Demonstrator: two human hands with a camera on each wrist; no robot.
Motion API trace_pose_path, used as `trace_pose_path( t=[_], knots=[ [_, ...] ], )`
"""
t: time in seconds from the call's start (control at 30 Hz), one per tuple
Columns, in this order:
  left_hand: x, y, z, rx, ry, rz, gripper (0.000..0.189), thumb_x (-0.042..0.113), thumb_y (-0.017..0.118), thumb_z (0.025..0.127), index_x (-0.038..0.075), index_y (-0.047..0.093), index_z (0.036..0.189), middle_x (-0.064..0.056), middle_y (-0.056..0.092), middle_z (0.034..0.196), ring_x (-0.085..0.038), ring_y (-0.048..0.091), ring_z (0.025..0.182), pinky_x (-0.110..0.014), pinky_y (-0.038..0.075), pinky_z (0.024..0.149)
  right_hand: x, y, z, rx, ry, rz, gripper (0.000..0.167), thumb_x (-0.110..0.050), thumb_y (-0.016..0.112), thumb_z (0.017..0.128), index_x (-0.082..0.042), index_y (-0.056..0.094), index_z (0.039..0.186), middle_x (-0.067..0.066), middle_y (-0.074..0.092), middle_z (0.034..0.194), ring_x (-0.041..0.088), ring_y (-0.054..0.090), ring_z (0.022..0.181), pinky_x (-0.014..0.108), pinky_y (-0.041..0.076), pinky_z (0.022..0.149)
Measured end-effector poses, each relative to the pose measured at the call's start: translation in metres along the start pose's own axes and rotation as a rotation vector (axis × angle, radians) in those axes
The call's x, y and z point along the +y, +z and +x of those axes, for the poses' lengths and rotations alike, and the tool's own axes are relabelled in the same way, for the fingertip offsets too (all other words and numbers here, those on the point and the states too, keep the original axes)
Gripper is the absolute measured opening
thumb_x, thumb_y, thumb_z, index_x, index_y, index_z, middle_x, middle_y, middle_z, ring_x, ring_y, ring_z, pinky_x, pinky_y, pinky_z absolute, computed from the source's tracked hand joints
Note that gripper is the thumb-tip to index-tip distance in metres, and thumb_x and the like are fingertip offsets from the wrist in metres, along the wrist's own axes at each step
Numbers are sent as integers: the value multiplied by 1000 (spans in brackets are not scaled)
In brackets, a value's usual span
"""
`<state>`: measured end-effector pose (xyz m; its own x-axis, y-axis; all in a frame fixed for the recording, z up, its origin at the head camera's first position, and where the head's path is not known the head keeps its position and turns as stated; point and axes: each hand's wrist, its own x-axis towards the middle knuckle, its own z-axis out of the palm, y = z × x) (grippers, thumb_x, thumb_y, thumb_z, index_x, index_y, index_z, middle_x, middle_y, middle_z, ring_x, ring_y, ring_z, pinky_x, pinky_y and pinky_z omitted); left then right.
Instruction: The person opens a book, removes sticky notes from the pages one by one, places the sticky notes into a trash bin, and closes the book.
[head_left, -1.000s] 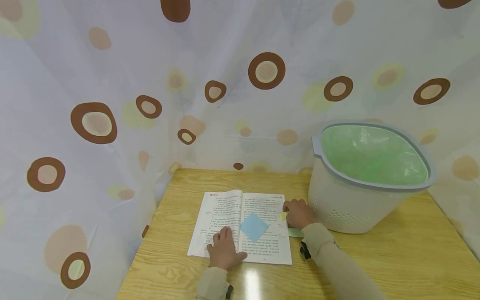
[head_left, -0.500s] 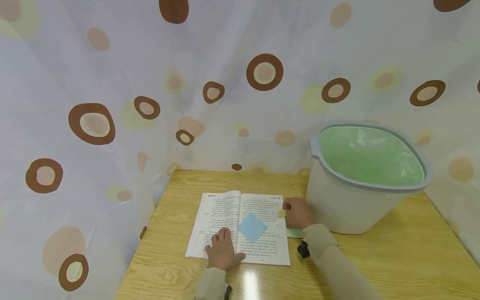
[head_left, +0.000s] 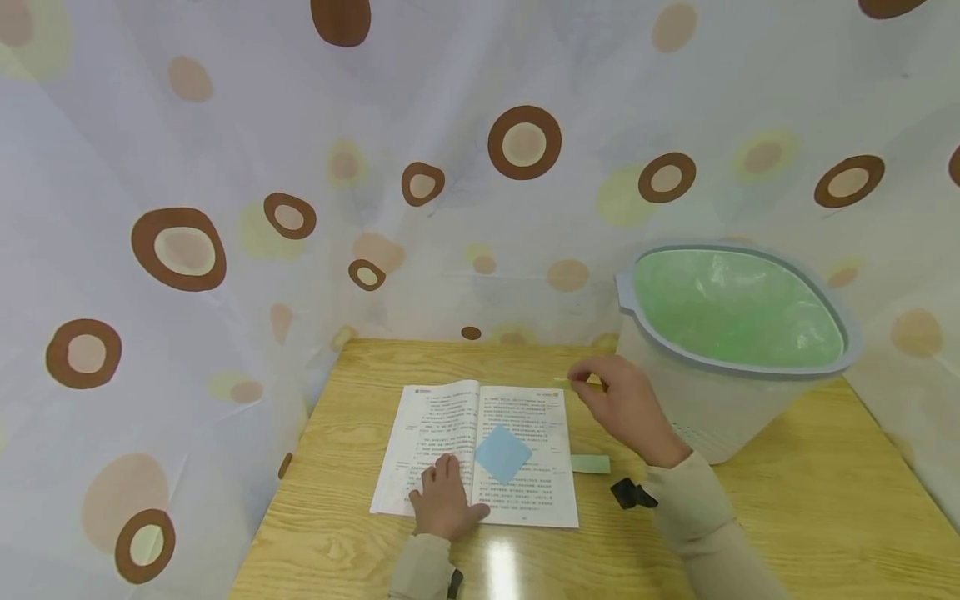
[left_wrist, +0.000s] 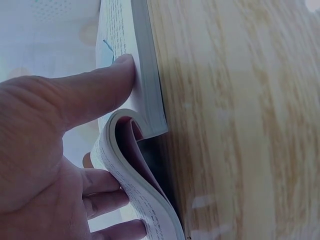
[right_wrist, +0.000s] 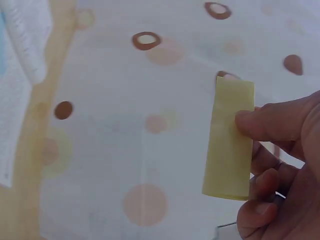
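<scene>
An open book lies on the wooden table, with a blue square of paper on its right page, turned like a diamond. My left hand rests spread over the lower middle of the book. In the left wrist view its thumb lies on one page side, fingers on the other, and the book's pages arch at the spine. My right hand is raised beyond the book's upper right corner. Between thumb and fingers it pinches a yellow paper strip, plain in the right wrist view.
A pale green strip sticks out past the book's right edge. To the right stands a white basket with a grey rim and a green liner. A patterned curtain hangs behind the table.
My right hand has lifted the yellow strip off the right page's edge and moved up, away from the book. The green strip shows more fully now. My left hand stays put.
</scene>
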<state>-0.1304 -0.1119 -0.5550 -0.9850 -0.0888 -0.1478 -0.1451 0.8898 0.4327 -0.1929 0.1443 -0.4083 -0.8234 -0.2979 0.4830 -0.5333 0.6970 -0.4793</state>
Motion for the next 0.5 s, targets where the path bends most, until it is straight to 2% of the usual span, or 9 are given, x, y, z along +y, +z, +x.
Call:
trace_pose_path(
  t=[0.13, 0.23, 0.33, 0.43, 0.5],
  knots=[
    [0, 0, -1, -7, 0, -5, 96, 40, 86, 72, 1, 39, 146, -17, 42, 148, -45, 42, 132, -75, 37, 98, -18, -37, 2, 199, -122, 30, 15, 3, 73, 83, -9, 71, 92, 3, 71, 89, 12, 48, 71, 22, 38, 65],
    [1, -1, -1, -10, 2, -15, 96, 40, 86, 72, 0, 39, 146, -18, 42, 148, -46, 42, 131, -76, 37, 98, -21, -63, 3, 373, -168, 71, 15, 7, 72, 80, -5, 71, 89, 7, 70, 84, 6, 41, 70, 18, 33, 65],
    [2, -1, -2, -13, 3, -17, 96, 39, 86, 72, -1, 39, 145, -18, 43, 147, -46, 42, 131, -75, 37, 97, -15, -86, 4, 526, -148, 64, 9, 6, 70, 81, -2, 72, 86, 13, 70, 83, -3, 43, 77, 14, 33, 73],
    [1, -2, -2, -10, 1, -14, 96, 39, 86, 72, -1, 39, 145, -18, 43, 147, -46, 42, 131, -75, 37, 97, -2, -103, 4, 635, -79, 6, 6, 2, 67, 83, 1, 73, 85, 20, 70, 83, -11, 42, 84, 17, 31, 83],
    [1, -2, -2, -7, 0, -9, 96, 39, 86, 72, -1, 40, 145, -18, 43, 147, -45, 42, 131, -75, 37, 97, 8, -111, 4, 693, -25, -38, 8, 2, 65, 84, 3, 73, 84, 23, 70, 83, -15, 39, 84, 20, 27, 85]
  ],
)
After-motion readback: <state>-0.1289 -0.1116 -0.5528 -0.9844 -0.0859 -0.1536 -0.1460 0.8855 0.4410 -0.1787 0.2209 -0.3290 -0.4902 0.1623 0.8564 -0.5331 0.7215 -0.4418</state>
